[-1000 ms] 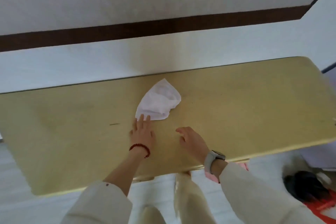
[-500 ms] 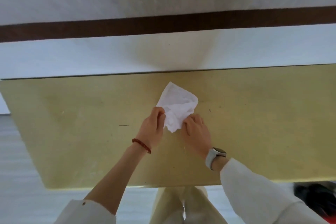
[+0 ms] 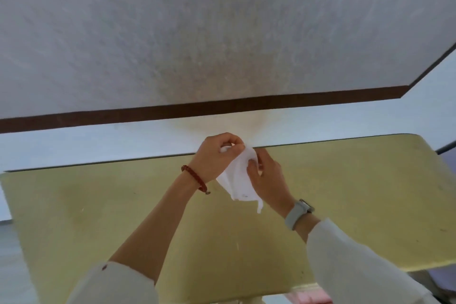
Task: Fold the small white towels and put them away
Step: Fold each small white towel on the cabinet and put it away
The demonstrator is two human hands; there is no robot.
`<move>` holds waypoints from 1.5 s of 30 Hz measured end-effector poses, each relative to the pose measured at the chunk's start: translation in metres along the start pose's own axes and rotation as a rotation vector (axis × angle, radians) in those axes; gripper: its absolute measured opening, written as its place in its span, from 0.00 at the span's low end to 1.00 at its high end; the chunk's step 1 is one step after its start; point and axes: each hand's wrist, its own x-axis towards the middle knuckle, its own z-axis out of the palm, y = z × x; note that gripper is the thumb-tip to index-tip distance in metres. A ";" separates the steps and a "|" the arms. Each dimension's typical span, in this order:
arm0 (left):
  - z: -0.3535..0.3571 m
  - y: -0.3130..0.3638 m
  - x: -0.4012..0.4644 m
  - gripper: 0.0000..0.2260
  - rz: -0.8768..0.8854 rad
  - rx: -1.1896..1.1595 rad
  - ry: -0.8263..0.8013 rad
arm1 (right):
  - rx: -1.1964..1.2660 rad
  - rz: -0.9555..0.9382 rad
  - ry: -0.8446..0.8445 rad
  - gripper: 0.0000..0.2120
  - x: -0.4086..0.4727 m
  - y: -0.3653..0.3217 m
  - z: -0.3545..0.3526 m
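A small white towel [image 3: 238, 180] hangs crumpled in the air above the yellow table [image 3: 123, 205], held between both hands. My left hand [image 3: 214, 158], with a red bead bracelet on its wrist, pinches the towel's upper edge with curled fingers. My right hand [image 3: 270, 177], with a grey watch on its wrist, grips the towel's right side, fingers bent onto the cloth. The lower corner of the towel dangles free below the hands.
The table's far edge meets a white wall [image 3: 172, 32] with a dark brown stripe [image 3: 123, 112]. The table's right end is rounded. Something pink [image 3: 308, 297] shows below the table's near edge.
Both hands took hold of the towel on the table and lifted it up and away from me. It now hangs in the air between them.
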 end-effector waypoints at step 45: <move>0.032 -0.176 -0.117 0.03 -0.626 0.192 -0.017 | -0.308 0.409 -0.313 0.09 -0.108 0.129 -0.015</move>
